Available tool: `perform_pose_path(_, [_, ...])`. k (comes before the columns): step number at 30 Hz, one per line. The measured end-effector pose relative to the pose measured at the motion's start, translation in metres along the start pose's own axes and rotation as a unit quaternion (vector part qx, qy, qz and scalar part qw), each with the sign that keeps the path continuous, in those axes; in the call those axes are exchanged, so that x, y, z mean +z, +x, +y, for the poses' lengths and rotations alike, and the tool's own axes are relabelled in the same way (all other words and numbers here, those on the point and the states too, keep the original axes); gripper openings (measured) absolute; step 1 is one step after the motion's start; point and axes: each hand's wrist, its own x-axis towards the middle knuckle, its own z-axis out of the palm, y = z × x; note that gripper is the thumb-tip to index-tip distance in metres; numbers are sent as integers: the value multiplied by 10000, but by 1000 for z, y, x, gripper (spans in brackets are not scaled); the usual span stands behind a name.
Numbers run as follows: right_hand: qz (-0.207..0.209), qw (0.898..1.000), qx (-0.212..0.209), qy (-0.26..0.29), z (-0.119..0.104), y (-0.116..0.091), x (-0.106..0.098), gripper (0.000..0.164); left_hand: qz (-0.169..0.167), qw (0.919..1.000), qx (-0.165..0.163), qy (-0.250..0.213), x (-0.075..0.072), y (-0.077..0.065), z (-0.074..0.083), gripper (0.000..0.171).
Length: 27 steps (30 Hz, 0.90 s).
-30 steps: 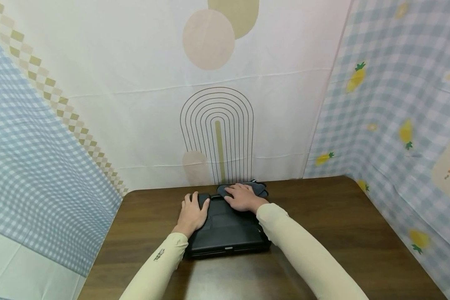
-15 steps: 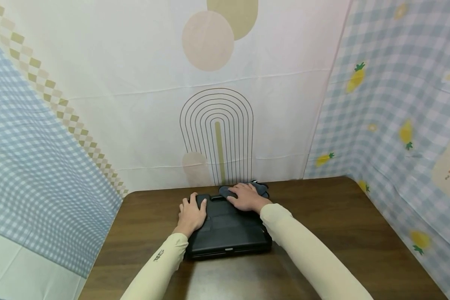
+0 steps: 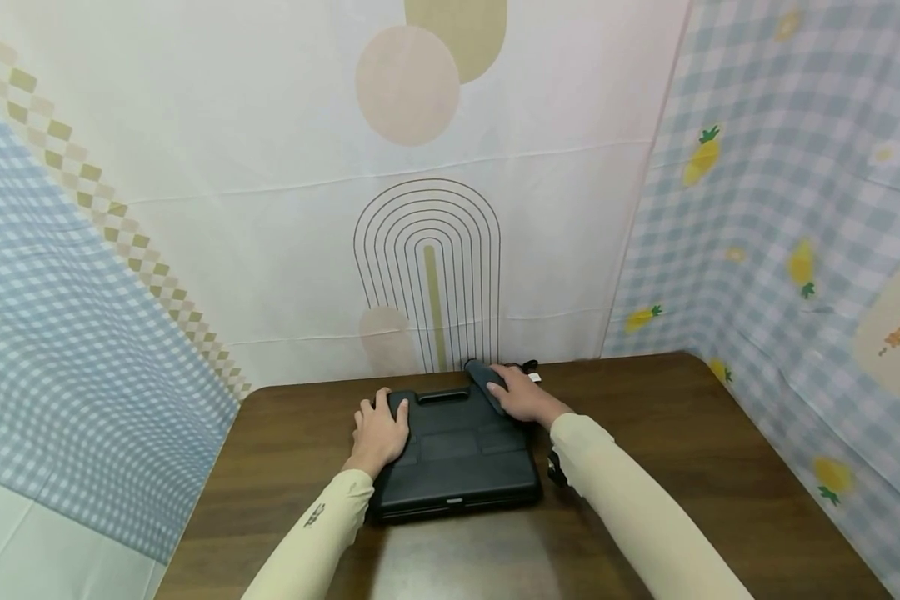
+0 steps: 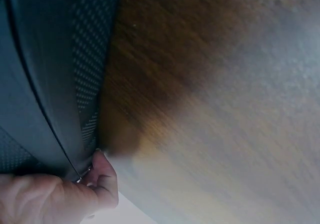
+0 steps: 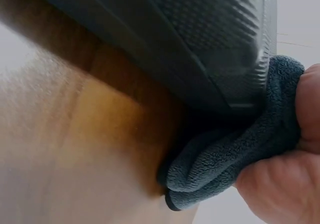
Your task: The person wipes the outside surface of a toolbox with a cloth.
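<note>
A person bends both arms over a flat black case (image 3: pixel 450 462) lying on a dark wood bench (image 3: pixel 660 433), about midway along the far edge and a little in from it. The case's handle (image 3: pixel 442 396) faces that far edge, and a small pale catch (image 3: pixel 454 501) shows on the side towards the person. The left hand (image 3: pixel 378 433) grips the case by its left side near the far left corner, fingers bent down over the edge; the left wrist view shows one fingertip hooked against the textured side wall. The right hand (image 3: pixel 523 394) holds a blue-grey cloth (image 5: pixel 215 161) between thumb and fingers at the case's far right corner. The cloth is bunched in folds, bending over that corner and down its side, with a dark trim on its lower end; whether that end touches the bench cannot be told. A small dark piece (image 3: pixel 530 366) shows just beyond the right hand, at the far edge; what it belongs to is unclear. Both arms wear pale yellow sleeves (image 3: pixel 311 529). Behind the far edge hangs a white sheet (image 3: pixel 270 267) printed with an arch, with blue checked fabric (image 3: pixel 772 200) along both sides.
</note>
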Motion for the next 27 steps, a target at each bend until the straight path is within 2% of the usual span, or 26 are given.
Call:
perform_pose_path(17, [301,9989,5,349,8,-1,12,62,128,9995,-147,-260,-2,-1,1,61])
perform_pose_path(27, [306,9974,162,639,10,-24,14,67,111,9995,-171,-250,2,1,0,61])
